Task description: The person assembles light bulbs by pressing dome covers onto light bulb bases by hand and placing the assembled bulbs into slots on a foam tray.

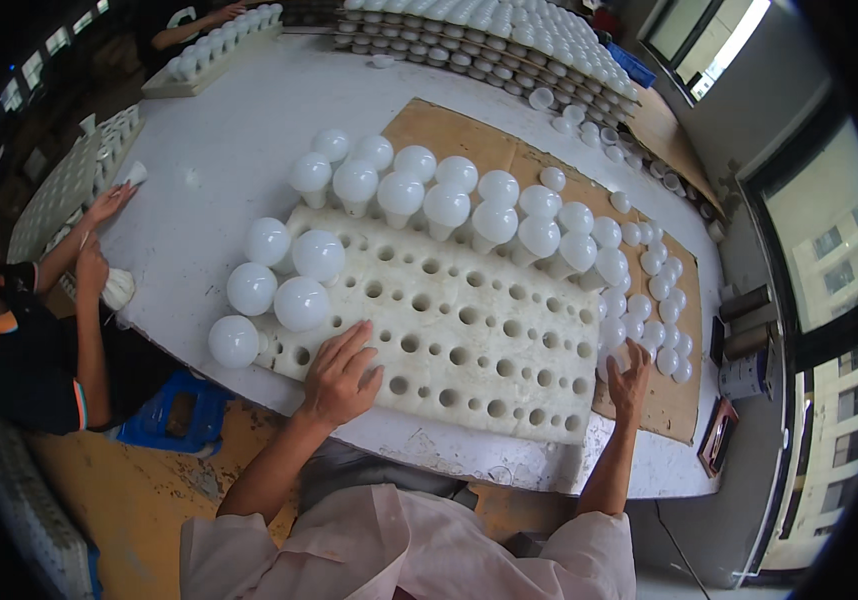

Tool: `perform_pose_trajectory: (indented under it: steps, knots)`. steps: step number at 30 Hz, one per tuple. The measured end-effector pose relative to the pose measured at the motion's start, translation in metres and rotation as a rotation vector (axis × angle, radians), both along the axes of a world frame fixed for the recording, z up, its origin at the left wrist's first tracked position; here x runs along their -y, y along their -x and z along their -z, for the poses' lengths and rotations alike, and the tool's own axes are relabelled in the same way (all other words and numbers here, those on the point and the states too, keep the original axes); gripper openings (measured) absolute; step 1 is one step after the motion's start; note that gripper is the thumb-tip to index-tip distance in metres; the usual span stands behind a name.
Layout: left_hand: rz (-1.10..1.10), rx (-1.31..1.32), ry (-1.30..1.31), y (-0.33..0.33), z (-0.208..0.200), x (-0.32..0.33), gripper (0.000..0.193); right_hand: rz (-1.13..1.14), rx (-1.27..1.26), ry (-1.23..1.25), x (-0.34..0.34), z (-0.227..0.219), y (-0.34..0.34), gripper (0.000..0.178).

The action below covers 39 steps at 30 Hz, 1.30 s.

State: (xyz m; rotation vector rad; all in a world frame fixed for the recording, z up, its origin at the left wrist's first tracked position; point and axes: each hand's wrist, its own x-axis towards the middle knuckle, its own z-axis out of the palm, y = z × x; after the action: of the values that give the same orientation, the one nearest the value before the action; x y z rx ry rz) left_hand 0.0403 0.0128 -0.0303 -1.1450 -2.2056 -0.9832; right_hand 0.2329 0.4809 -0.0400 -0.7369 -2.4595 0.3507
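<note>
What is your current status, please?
Left hand over off-white perforated foam tray, partly filled. Right hand at glossy white globe bulbs. No visible obstruction.

From my station I see a white table [219,150] carrying a perforated foam tray [444,328] between the left hand [342,380] and right hand [631,375], brown cardboard [439,130] beyond the tray, and stacked layers of white globes [489,45] well past both.

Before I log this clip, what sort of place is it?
Probably a light-bulb workshop or factory: rows of white, bulb-shaped globes stand in a perforated tray, many more pale domes are stacked in layers behind, and a co-worker works at the same table.
</note>
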Motion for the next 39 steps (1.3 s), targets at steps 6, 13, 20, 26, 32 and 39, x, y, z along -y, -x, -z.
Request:
perform_pose_trajectory:
  steps: [6,13,20,26,32,39]
  knots:
    - [-0.059,-0.006,-0.014,-0.009,0.005,0.007,0.020,0.124,0.247,-0.006,0.011,0.012,-0.014,0.071]
    - [-0.059,-0.010,-0.034,-0.006,0.003,0.012,0.023,-0.168,-0.599,0.920,0.026,-0.029,0.026,0.066]
    - [-0.043,-0.023,-0.116,-0.005,0.020,0.004,0.018,-0.412,-0.364,0.929,0.046,-0.037,0.085,0.073]
    - [-0.044,-0.024,-0.140,-0.013,0.031,0.004,0.021,-0.723,-0.131,0.749,0.116,-0.066,0.142,0.062]
    - [-0.081,0.008,-0.148,-0.014,0.034,0.002,0.020,-1.136,-0.330,0.039,0.151,-0.048,0.187,0.066]
    - [-0.042,-0.062,-0.229,-0.012,0.034,-0.001,0.015,-0.775,-0.096,0.794,0.189,-0.036,0.169,0.070]
